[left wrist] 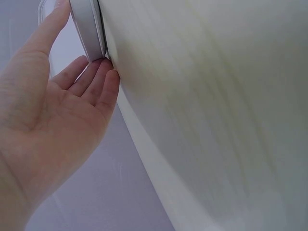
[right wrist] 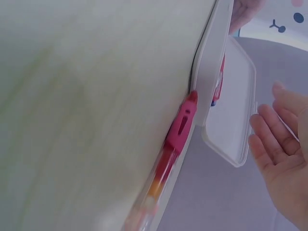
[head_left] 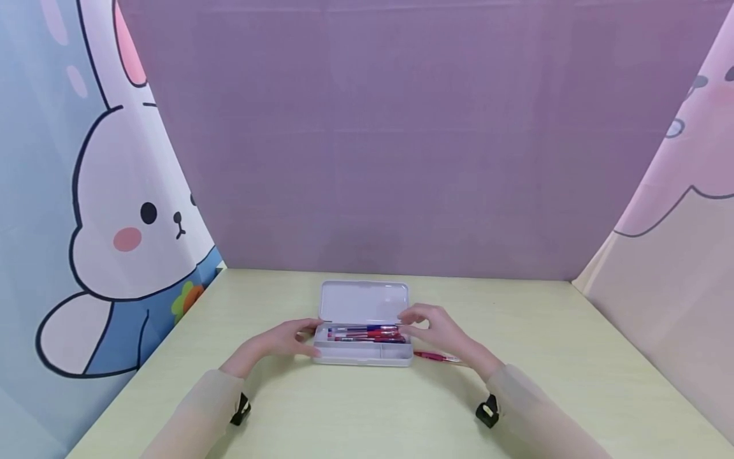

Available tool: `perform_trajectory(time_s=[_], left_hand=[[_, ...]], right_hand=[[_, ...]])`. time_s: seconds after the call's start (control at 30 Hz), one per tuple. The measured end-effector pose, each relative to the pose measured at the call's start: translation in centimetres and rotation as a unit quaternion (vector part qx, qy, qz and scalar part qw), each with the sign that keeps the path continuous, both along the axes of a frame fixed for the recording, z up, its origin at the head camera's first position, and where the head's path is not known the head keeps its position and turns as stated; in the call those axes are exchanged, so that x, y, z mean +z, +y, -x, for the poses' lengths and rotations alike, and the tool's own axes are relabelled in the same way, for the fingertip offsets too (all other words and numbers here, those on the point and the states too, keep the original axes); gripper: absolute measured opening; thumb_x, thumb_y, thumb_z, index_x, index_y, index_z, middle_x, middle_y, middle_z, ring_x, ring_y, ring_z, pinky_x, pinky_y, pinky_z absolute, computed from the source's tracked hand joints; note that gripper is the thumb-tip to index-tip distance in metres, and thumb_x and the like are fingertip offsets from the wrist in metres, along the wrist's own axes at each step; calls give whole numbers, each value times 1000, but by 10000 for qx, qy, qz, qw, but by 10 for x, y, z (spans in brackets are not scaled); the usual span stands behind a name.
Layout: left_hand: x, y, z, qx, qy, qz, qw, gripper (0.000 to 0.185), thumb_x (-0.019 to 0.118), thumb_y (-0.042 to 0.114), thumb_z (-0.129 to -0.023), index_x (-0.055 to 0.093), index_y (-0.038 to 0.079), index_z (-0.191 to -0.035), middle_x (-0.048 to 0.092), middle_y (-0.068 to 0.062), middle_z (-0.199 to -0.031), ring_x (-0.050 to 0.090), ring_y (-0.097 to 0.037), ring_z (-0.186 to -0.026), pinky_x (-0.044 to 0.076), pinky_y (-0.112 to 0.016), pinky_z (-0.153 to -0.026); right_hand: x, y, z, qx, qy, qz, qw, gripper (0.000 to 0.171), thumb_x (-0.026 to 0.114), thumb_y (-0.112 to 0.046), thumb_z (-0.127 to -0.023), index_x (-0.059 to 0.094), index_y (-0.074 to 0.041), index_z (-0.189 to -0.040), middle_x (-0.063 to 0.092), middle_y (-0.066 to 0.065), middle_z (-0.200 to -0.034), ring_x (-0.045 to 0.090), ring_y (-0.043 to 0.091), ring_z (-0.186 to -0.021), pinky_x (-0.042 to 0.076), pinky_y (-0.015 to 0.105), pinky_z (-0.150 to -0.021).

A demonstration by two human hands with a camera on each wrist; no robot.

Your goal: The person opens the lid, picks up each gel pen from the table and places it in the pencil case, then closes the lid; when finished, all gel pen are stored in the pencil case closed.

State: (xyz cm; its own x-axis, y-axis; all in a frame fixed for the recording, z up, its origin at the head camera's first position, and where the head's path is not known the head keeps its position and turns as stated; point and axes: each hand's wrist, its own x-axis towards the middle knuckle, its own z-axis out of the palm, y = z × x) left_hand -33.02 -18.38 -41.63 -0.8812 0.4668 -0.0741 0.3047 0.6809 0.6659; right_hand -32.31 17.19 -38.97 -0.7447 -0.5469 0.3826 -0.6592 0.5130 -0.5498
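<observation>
A white pencil case (head_left: 351, 361) lies with its lid (head_left: 364, 303) tipped back. Several blue and red pens (head_left: 367, 334) lie in its rear compartment. My left hand (head_left: 285, 339) holds the case's left end, thumb at the front corner and fingers towards the back. In the left wrist view, these fingertips (left wrist: 98, 72) meet the end wall. My right hand (head_left: 438, 328) hovers at the right rear corner by the lid, fingers loosely bent, holding nothing. Beside the case's right end lies a pink pen (head_left: 436, 357) with a transparent barrel (right wrist: 155, 192).
The case's front part has a long compartment and a small one (head_left: 395, 350) at the right. The pale yellow table (head_left: 344, 414) meets a purple cloth (head_left: 367, 140) at the back. Printed curtains (head_left: 126, 191) hang at both sides.
</observation>
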Motion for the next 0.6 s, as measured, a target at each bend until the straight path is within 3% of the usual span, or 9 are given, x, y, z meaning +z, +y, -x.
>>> perform_trajectory(time_s=[0.4, 0.6], left_hand=[[-2, -1, 3, -91, 33, -2, 10000, 76, 75, 36, -78, 42, 9, -140, 49, -17, -137, 46, -34, -125, 39, -51, -105], [-2, -1, 2, -107, 48, 1, 9999, 76, 75, 35, -78, 41, 7, -141, 49, -18, -136, 46, -35, -125, 39, -52, -104]], right_hand=[[0, 27, -4, -185, 198, -96, 9996, 24, 68, -22, -87, 68, -8, -107, 69, 9, -97, 64, 16, -89, 54, 45, -82], [-1, 41, -5, -237, 371, -124, 9990, 23, 68, -26, -86, 68, -11, -104, 70, 3, -95, 64, 13, -87, 55, 41, -80]])
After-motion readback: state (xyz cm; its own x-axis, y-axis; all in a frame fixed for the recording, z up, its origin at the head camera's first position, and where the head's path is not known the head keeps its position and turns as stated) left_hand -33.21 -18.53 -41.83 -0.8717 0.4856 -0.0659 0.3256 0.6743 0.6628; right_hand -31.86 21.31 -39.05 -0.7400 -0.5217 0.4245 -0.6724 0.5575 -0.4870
